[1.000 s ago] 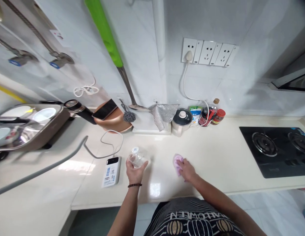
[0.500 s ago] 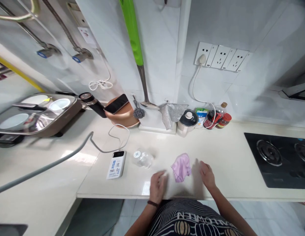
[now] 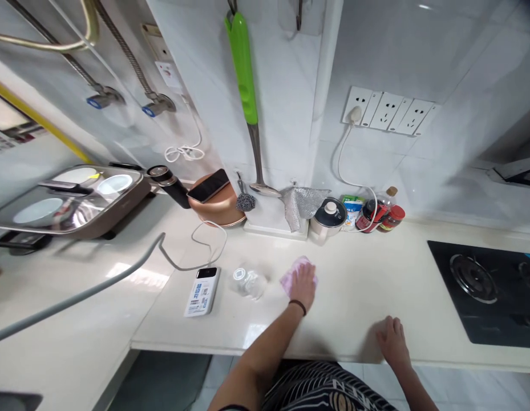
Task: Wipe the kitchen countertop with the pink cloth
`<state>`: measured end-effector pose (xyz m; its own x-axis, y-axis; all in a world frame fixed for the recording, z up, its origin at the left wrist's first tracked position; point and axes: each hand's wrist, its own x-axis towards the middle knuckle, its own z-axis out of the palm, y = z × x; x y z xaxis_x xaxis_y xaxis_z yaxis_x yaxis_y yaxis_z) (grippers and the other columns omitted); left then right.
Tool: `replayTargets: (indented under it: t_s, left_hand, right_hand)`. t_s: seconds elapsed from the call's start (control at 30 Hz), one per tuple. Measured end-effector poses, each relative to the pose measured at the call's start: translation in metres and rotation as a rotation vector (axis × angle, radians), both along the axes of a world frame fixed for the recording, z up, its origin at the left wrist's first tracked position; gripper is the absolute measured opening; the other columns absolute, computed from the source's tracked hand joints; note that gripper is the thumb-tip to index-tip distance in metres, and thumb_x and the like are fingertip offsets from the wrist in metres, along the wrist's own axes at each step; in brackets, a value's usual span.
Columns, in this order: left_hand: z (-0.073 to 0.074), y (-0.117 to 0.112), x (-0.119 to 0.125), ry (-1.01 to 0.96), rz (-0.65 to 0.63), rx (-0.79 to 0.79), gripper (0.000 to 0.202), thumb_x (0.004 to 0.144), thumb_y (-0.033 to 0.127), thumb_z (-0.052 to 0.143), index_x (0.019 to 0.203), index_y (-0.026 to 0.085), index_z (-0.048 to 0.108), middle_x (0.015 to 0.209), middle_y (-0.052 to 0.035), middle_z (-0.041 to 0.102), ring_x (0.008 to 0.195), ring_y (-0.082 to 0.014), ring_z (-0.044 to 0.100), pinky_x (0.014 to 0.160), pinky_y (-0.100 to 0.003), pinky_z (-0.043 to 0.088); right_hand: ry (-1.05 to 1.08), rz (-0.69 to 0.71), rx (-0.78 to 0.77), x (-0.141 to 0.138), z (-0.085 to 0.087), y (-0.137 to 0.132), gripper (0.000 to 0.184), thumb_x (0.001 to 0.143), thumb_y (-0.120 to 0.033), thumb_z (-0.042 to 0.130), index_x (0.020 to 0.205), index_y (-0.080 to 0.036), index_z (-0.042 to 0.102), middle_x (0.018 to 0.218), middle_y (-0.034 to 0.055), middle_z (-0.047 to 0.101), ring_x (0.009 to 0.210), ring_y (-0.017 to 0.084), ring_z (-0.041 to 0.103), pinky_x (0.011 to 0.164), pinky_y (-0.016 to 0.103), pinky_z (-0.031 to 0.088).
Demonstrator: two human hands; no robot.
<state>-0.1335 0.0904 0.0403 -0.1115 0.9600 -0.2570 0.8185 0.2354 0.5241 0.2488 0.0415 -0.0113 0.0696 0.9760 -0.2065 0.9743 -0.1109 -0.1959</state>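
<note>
Two hands work at a cream kitchen counter, seen from the head camera. The left hand, a dark band at its wrist, lies palm down on a pink cloth in the middle of the counter. Whether the fingers pinch the fabric or only press it I cannot tell. The right hand rests flat and unclenched at the counter's front edge, holding nothing, well apart from the cloth.

Just left of the cloth a clear glass jar lies on its side. Beside it lies a white power bank with a blue printed label too small to read, its cable looping back. The red-lidded sauce jars at the wall carry labels that cannot be read either.

A black gas hob is set into the counter at right. White tiles back the room, with a row of sockets and a green-handled ladle hanging.
</note>
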Motion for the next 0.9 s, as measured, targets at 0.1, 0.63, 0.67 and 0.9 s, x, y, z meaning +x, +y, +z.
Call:
replayTargets:
  t_s: [0.1,0.63,0.67,0.9]
  left_hand:
    - [0.009,0.031,-0.055,0.076,0.262,0.021,0.072,0.103,0.026,0.035,0.171,0.005,0.021,0.178,-0.0298,0.02,0.168,-0.0404,0.012,0.134,-0.067,0.013]
    - [-0.002,0.062,0.068,-0.093,-0.214,0.034,0.066,0.095,0.022,0.049,0.161,0.025,0.052,0.175,-0.0058,0.04,0.166,-0.0243,0.026,0.139,-0.048,0.017]
    - [-0.003,0.059,0.071,-0.114,-0.26,0.046,0.065,0.095,0.023,0.05,0.16,0.029,0.053,0.175,-0.0027,0.041,0.166,-0.0217,0.026,0.139,-0.045,0.017]
    - [-0.002,0.062,-0.03,0.02,0.187,0.039,0.065,0.102,0.021,0.036,0.167,0.016,0.041,0.178,-0.0186,0.029,0.168,-0.0363,0.017,0.135,-0.065,0.008]
  right_hand:
    - [0.03,-0.056,-0.024,0.008,-0.009,0.001,0.069,0.089,-0.036,0.046,0.152,-0.008,0.052,0.156,0.0245,0.052,0.156,0.042,0.042,0.128,0.056,0.038]
    - [0.092,0.08,-0.017,0.039,-0.041,0.0,0.068,0.082,-0.032,0.051,0.145,-0.01,0.06,0.152,0.0256,0.057,0.155,0.048,0.041,0.126,0.064,0.039]
    - [0.091,0.078,-0.012,0.04,-0.042,0.0,0.068,0.082,-0.032,0.05,0.145,-0.009,0.06,0.153,0.0261,0.056,0.155,0.048,0.04,0.126,0.064,0.039]
    - [0.136,0.062,0.057,0.033,-0.041,-0.004,0.068,0.083,-0.033,0.05,0.146,-0.01,0.06,0.15,0.0259,0.059,0.154,0.047,0.042,0.128,0.065,0.036]
